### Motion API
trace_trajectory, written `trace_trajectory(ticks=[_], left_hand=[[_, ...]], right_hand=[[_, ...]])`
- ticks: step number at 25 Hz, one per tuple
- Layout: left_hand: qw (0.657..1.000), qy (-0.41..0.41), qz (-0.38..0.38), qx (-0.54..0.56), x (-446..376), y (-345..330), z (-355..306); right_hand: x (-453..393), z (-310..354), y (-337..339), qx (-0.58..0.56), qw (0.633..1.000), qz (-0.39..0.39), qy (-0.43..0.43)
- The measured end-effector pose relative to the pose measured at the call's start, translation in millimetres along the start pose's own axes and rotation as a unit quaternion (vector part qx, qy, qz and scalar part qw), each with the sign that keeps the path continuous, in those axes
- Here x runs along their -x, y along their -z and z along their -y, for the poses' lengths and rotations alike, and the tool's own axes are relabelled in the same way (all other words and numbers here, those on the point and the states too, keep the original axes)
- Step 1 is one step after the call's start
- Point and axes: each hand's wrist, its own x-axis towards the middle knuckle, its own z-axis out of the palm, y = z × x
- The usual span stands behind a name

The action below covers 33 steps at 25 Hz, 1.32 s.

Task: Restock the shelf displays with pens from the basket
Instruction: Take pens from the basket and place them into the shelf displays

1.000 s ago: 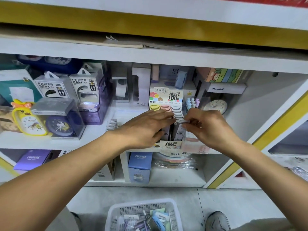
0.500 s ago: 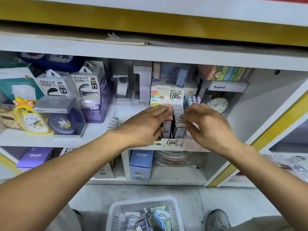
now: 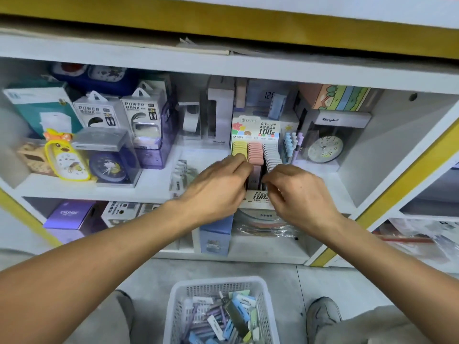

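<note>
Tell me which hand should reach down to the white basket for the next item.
Right, probably. The left hand rests against the yellow and pink rows, steadying the cardboard display box; the right hand only fingers the white row, and the white plastic mesh basket sits below between both.

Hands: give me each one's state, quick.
Left hand: open, fingers resting on the display box.
Right hand: curled; hold cannot be told.

head-worn view, facing down, near shelf (image 3: 159, 187)

Both hands, left hand (image 3: 218, 187) and right hand (image 3: 298, 192), at display box (image 3: 257, 131) on shelf (image 3: 154, 184); basket (image 3: 218, 286) on floor below.
</note>
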Motion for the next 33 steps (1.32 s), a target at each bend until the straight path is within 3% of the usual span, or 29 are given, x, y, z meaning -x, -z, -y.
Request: trace_trajectory(ticks=[2,4,7,11,14,17,23,26,29,31,33], left_hand=[[0.996,0.045,0.063,0.042,21.0,-14.9,-3.1],[0.976,0.091,0.191,0.048,44.1,-42.1,-1.2],[0.914,0.12,0.386,0.028,77.2,-93.2,2.0],[0.845,0.181,0.501,0.036,125.1,-163.4,5.7],[0.802,0.244,0.539,0.079,173.7,-213.0,2.3],[0.763,0.267,0.58,0.1,223.4,-250.6,-5.3],[0.793,0.279,0.533,0.095,267.1,-292.8,-20.3],[0.798,0.354,0.466,0.144,256.7,-304.3,-26.4],[0.817,0.395,0.401,0.128,251.2,-314.9,-31.6],[0.827,0.376,0.399,0.126,248.3,-321.3,-34.3],[0.813,0.385,0.413,0.143,243.5,-327.8,-34.7]], right_hand=[[12.7,16.5,-22.1,-0.025,0.996,0.083,0.004],[30.5,31.1,-56.8,-0.043,0.974,0.221,0.003],[63.2,47.3,-117.3,-0.059,0.902,0.427,-0.02],[111.0,53.8,-193.0,-0.068,0.834,0.545,-0.06],[155.4,57.0,-235.9,-0.087,0.814,0.561,-0.121],[197.2,58.8,-264.2,-0.08,0.819,0.538,-0.183],[244.0,68.4,-291.6,-0.057,0.868,0.45,-0.204],[246.3,77.0,-297.9,-0.027,0.901,0.385,-0.198],[243.2,82.4,-304.6,-0.017,0.888,0.41,-0.208],[241.9,84.7,-309.6,-0.035,0.874,0.429,-0.224],[239.2,84.9,-313.8,-0.063,0.859,0.449,-0.238]])
